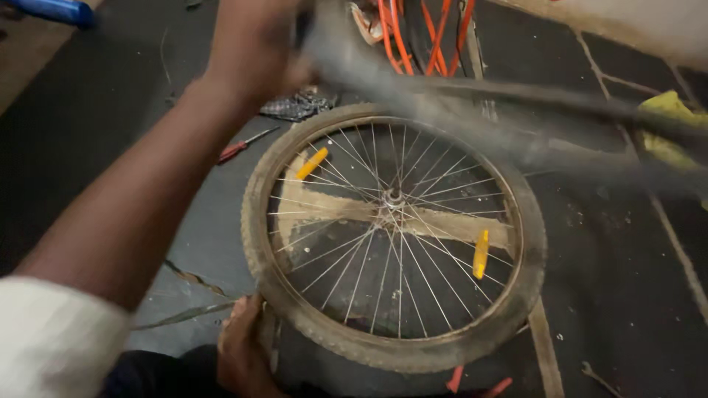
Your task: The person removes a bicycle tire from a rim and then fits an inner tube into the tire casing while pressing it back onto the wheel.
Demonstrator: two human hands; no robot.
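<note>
The bicycle wheel (394, 236) lies flat on the floor (619, 295), its worn tyre (413, 352) seated on the rim, and the left hand (243, 346) grips closed on the near edge. Above it, the right hand (254, 48) is clamped around a blurred grey tube (472, 110). This looks like the tube-handling stage; next calls for steadying the wheel.

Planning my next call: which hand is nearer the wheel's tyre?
Right. The right hand grips the tyre at its near edge; the left hand is raised past the far edge, holding a blurred grey strip.
</note>
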